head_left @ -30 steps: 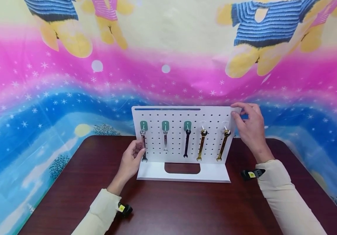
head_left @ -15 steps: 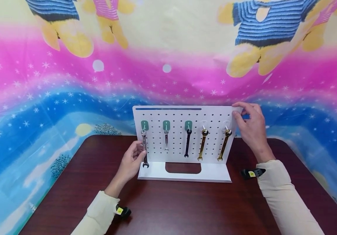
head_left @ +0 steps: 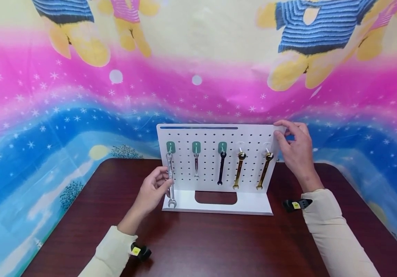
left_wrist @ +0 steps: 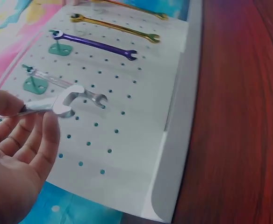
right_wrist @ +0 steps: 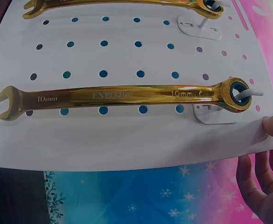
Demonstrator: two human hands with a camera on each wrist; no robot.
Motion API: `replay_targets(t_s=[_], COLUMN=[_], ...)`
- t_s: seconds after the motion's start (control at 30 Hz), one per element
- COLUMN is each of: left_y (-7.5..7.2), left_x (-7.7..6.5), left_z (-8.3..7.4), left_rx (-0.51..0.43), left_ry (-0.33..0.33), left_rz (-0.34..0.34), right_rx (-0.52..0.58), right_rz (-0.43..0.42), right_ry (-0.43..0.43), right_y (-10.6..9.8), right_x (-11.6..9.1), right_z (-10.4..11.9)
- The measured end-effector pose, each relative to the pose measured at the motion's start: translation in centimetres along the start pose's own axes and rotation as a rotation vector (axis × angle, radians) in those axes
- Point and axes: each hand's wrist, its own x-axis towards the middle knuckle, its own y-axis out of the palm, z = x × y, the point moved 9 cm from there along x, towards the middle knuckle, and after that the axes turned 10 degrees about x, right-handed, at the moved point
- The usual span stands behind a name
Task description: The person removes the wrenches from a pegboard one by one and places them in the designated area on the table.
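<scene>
My left hand (head_left: 150, 190) pinches a silver combination wrench (head_left: 171, 192) between thumb and fingers at the left side of a white pegboard (head_left: 208, 185). Its ring end is up at the leftmost green hook (head_left: 170, 146); whether it still hangs on the hook is unclear. The open end points down and tilts out from the board, and shows large in the left wrist view. My right hand (head_left: 296, 152) grips the board's upper right corner, thumb in front, fingers behind. Nearest to it hangs a gold wrench (right_wrist: 127, 97), marked 10mm, on a white hook.
On the board also hang a small silver wrench (head_left: 196, 165), a dark purple wrench (head_left: 221, 168) and another gold wrench (head_left: 240, 170). The board's foot has a cutout and stands on a dark red-brown table (head_left: 215, 242). A printed cloth (head_left: 198, 104) hangs behind.
The lower end of the left silver wrench has swung down and outward from the board, and my left hand has shifted slightly with it. My right hand stays on the corner.
</scene>
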Motion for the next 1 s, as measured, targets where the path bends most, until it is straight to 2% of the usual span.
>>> replay_targets(t_s=[0.23, 0.5, 0.83, 1.0], left_y=[0.1, 0.1, -0.9, -1.8], left_x=[0.0, -0.2, -0.2, -0.7], left_z=[-0.3, -1.1, -3.0, -2.7], left_rx=[-0.145, -0.296, -0.244, -0.194], left_ry=[-0.068, -0.130, -0.055, -0.051], left_rz=[0.084, 0.118, 0.118, 0.092], right_rx=[0.001, 0.008, 0.010, 0.008], right_rz=[0.002, 0.010, 0.024, 0.031], right_ry=[0.000, -0.009, 0.001, 0.008], right_y=[-0.1, -0.1, 0.0, 0.0], right_x=[0.0, 0.1, 0.2, 0.2], right_z=[0.0, 0.1, 0.0, -0.1])
